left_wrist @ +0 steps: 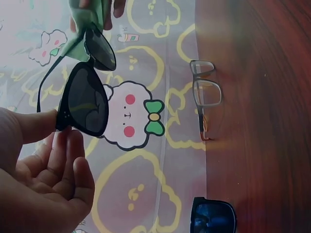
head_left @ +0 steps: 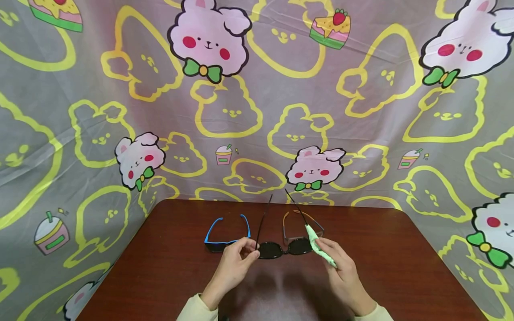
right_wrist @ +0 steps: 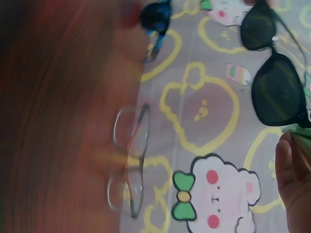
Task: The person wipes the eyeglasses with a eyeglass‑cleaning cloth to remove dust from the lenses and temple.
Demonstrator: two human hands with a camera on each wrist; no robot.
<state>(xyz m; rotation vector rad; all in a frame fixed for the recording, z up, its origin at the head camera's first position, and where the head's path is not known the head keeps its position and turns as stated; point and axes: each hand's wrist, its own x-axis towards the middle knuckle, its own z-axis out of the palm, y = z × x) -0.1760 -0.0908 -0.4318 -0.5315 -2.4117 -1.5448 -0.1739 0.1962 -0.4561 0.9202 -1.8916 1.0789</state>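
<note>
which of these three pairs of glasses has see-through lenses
The orange-tipped eyeglasses, on the table to the right of the blue sunglasses in the head view. They alone are clear-lensed; the blue sunglasses and the held black sunglasses are dark-lensed.

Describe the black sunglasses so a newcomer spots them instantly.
Start at the brown table before the cartoon-printed curtain. Above it, between the left hand and the right hand with its green cloth, are the black sunglasses. Unlike the blue-framed pair and the clear-lensed pair on the table, these are black-framed, dark-lensed and hand-held.
</note>
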